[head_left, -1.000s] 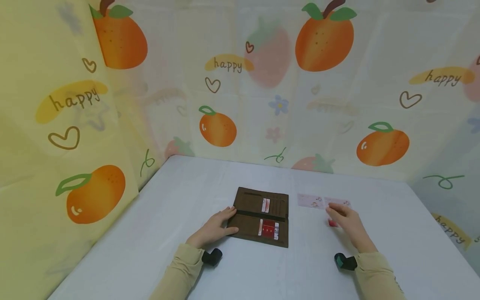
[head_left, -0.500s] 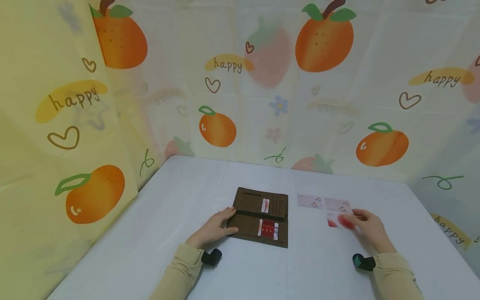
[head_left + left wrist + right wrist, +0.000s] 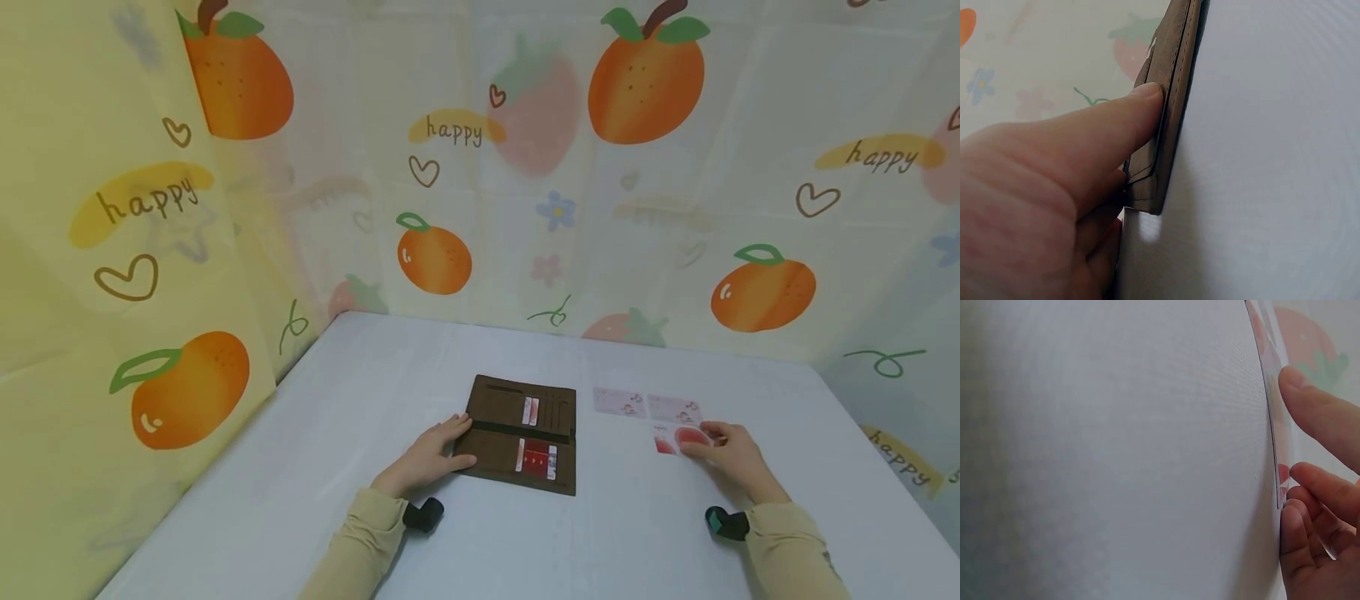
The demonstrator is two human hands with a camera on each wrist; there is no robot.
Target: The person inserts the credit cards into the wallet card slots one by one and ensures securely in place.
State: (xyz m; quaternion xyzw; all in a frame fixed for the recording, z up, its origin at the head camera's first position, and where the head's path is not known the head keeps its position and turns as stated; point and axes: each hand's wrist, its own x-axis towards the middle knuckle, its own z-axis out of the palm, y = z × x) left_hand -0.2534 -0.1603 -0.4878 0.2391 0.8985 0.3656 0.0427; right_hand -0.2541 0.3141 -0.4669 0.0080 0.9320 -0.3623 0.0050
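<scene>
A brown long wallet [image 3: 480, 454] lies spread out flat, with cards in slots of both halves. My left hand [image 3: 423, 458] rests on its left edge, fingers and thumb apart. In the left wrist view, the left thumb [image 3: 1110, 122] presses on the wallet's inner face. On the table to the right lies a red-and-white card [image 3: 666, 442]. My right hand [image 3: 738, 458] touches this card at its right end, thumb and forefinger apart. From the right wrist view, the thumb [image 3: 1316, 403] is over the card [image 3: 1280, 431], and the other fingertips are at its end.
Two pale pink cards [image 3: 619, 402] lie side by side behind the red-and-white card. The table [image 3: 525, 550] has a white cover, and fruit-printed cloth [image 3: 517, 242] hangs around its back and sides.
My right hand has moved right along the red-and-white card, uncovering it and the right pale pink card. Lately the card has shifted slightly left and the thumb has moved further onto it. My left hand stays put.
</scene>
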